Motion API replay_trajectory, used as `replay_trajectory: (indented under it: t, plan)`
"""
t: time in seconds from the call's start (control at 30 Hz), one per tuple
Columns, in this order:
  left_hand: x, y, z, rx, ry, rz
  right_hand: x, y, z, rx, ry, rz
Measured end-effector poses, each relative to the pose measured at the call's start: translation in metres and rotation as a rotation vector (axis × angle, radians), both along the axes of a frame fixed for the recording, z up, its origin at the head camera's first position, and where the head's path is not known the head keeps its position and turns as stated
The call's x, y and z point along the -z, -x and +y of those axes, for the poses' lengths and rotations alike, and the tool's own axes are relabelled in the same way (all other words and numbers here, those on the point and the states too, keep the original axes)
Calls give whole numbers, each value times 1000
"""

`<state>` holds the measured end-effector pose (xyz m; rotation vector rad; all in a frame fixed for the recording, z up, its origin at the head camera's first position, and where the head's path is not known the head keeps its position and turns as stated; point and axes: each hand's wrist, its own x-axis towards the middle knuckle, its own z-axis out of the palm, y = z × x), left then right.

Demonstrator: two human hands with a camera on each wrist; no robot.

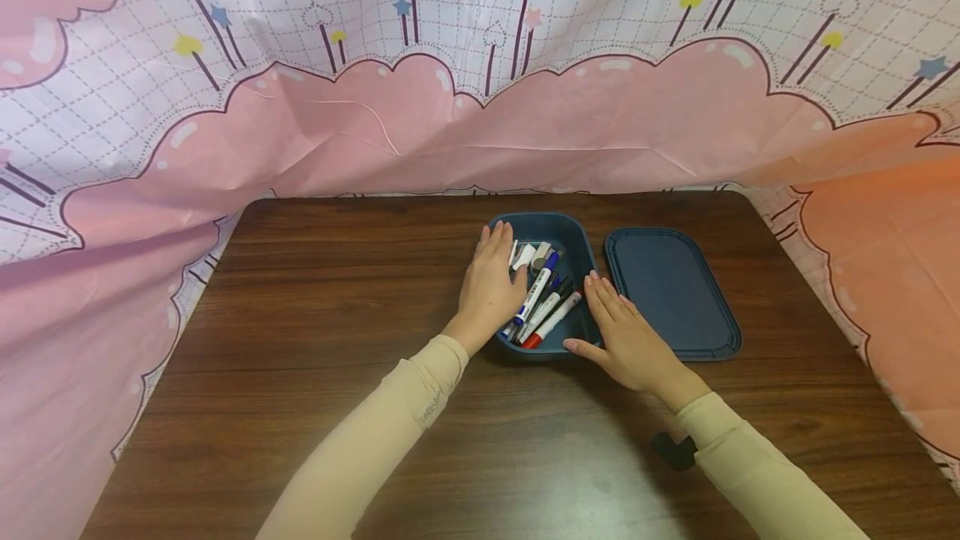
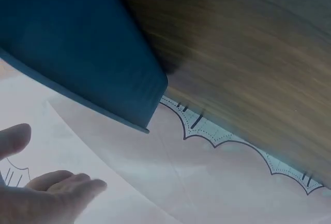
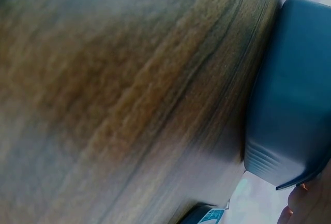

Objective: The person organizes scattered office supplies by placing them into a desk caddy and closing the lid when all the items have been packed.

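A dark blue rectangular box stands uncovered on the table, holding several whiteboard markers. Among them lie a blue-capped marker, a red-capped one and small white pieces toward the back. Across the box's left rim rests my left hand, fingers straight and pointing away from me. At the right rim is my right hand, its fingers extended along the side and its thumb near the front corner. The left wrist view shows the box's outer wall above the fingers; the right wrist view shows another outer side.
The flat dark blue lid lies on the table just right of the box. Brown wood-grain tabletop extends to the left and front. A pink and white patterned cloth hangs behind the table and along both sides.
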<state>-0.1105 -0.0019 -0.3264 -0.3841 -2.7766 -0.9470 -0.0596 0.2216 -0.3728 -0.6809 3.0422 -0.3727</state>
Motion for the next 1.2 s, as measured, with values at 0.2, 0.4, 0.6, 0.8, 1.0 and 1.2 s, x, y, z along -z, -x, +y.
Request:
replay_trajectory:
  t: [0.2, 0.4, 0.6, 0.8, 1.0, 1.2]
  plan:
    - [1, -9, -11, -33, 127, 33, 0, 0, 0, 1, 5, -8]
    - [3, -17, -20, -15, 176, -4, -1, -2, -1, 7, 5, -23]
    - [11, -28, -22, 26, 179, -62, 0, -1, -1, 8, 9, -21]
    - [25, -36, -20, 58, 194, -105, 0, -1, 0, 19, -1, -21]
    - [39, -43, -15, 65, 199, -118, 0, -2, 0, 17, 4, -26]
    - [46, -45, -11, 67, 217, -159, -1, -2, -1, 19, 7, -41]
